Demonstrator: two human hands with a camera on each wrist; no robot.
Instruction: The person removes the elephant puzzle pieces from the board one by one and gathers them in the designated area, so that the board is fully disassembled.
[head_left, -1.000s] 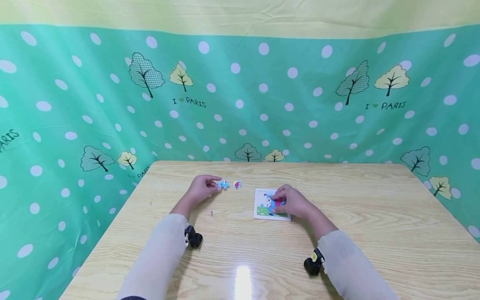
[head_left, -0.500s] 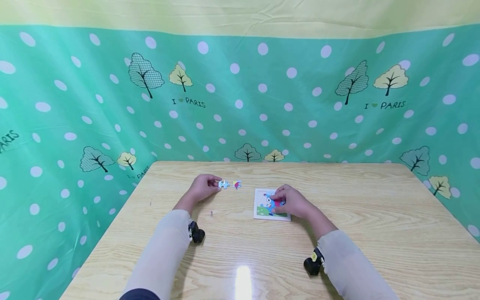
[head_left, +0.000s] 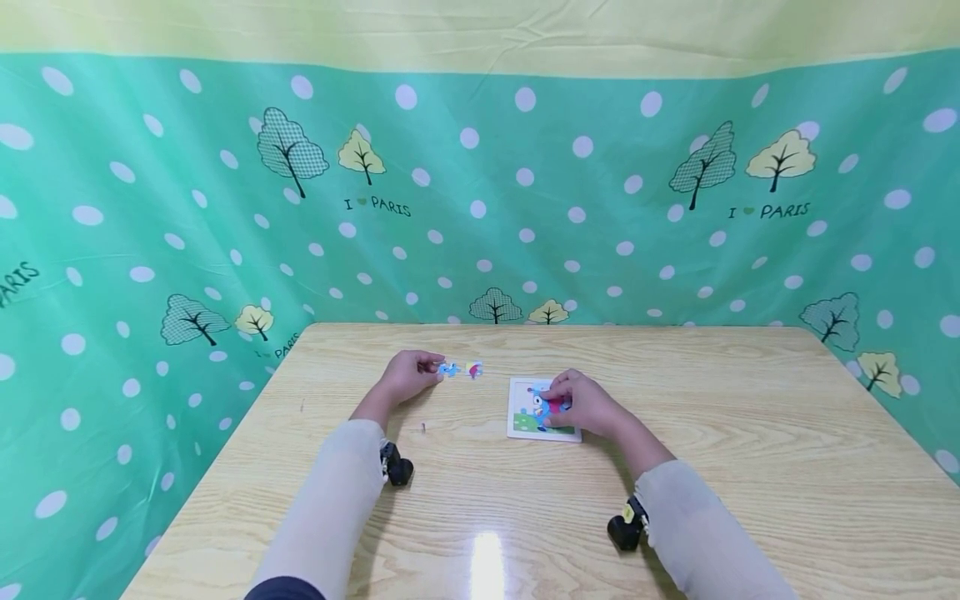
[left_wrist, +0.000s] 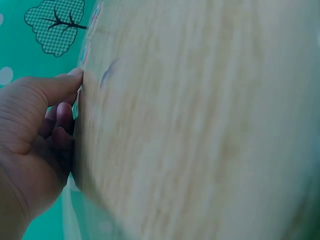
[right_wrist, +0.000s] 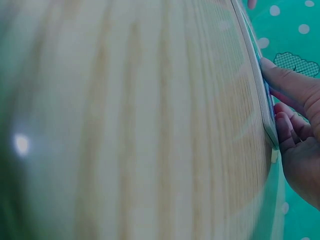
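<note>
At the far left of the head view, a pale sleeve (head_left: 322, 500) reaches up the desk (head_left: 480, 483), with a black wrist camera (head_left: 397, 465) strapped at the cuff. The left hand (head_left: 407, 377) lies at that camera's twelve o'clock; its bent thumb and forefinger pinch the nine o'clock end of the blue puzzle piece (head_left: 450, 369). A small dark speck (head_left: 423, 427) sits on the desk near the hand, between its five and six o'clock. Just beside the blue puzzle piece, at its three o'clock, lies the red and yellow puzzle piece (head_left: 474, 369), touched by neither hand.

Farther right, at about four o'clock from those pieces, the white-framed puzzle board (head_left: 512, 410) lies flat, its picture showing a blue figure, some red and green ground. The right hand (head_left: 588, 406) comes over the board from its three o'clock, thumb and forefinger bent and a little apart on the picture; I cannot tell whether they grip a piece or only press there. A second wrist camera (head_left: 625, 531) hangs near that hand's five o'clock, against another pale sleeve (head_left: 705, 533). At twelve o'clock, behind everything, hangs a green dotted curtain (head_left: 480, 171) printed with trees.
</note>
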